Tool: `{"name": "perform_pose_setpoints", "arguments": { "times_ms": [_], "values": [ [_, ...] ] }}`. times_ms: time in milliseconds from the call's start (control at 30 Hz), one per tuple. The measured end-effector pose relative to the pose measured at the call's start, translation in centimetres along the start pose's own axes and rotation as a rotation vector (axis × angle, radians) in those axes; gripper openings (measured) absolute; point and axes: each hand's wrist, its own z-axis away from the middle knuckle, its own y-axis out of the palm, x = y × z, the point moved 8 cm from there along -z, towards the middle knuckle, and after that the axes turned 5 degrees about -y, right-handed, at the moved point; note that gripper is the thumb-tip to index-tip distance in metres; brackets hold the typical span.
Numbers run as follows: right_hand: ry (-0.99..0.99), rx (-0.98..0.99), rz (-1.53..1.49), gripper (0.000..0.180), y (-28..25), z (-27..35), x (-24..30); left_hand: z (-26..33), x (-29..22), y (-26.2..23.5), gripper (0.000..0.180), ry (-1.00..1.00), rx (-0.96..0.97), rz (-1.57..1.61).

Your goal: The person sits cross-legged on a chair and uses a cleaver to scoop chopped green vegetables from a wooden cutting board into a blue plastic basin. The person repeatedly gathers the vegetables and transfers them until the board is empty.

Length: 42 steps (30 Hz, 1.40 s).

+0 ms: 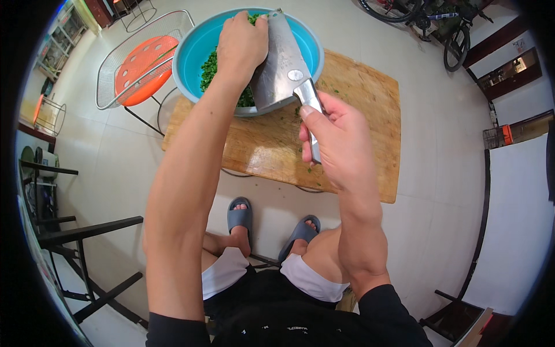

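A wide-bladed cleaver slants over the blue bowl. My right hand is wrapped round its metal handle, thumb on top. Chopped leafy greens lie in the bowl, partly covered by my left forearm and the blade. My left hand is over the bowl at the blade's left side, its fingers curled and the thumb by the blade. Bits of green show beside these fingers; what they hold, if anything, is hidden.
The bowl stands at the far left of a wooden board scattered with green scraps. Left of it, a wire mesh basket rests on an orange stool. A bicycle stands at the back right, and a black metal frame at the left.
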Motion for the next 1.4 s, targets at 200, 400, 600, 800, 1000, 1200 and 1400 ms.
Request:
{"name": "perform_pose_setpoints", "arguments": {
  "times_ms": [200,400,600,800,1000,1200,1400],
  "values": [
    [0.025,-0.023,0.025,0.025,-2.3,0.2,-0.8,-0.5,2.9,-0.6,0.043,-0.025,0.121,-0.392],
    [-0.018,-0.146,-0.020,0.026,-4.2,0.1,-0.3,0.7,0.5,-3.2,0.039,-0.151,0.293,-0.126],
    [-0.010,-0.141,-0.123,0.026,-4.2,-0.8,-1.6,4.0,-3.3,-1.6,0.065,0.326,0.181,0.043],
    [0.001,-0.089,-0.161,0.022,-4.3,-0.7,-2.0,4.8,-2.9,0.9,0.074,0.428,0.202,-0.114],
    [0.008,-0.061,-0.101,0.020,-5.6,0.1,-1.4,1.4,3.5,-1.8,0.053,0.132,0.120,-0.200],
    [0.045,-0.034,0.002,0.020,-5.8,0.0,-1.7,3.6,-3.7,-3.2,0.041,0.496,0.167,0.069],
    [0.052,0.058,-0.067,0.020,-5.1,0.5,-1.9,5.7,-4.5,-0.4,0.052,0.575,0.380,-0.176]
  ]
}}
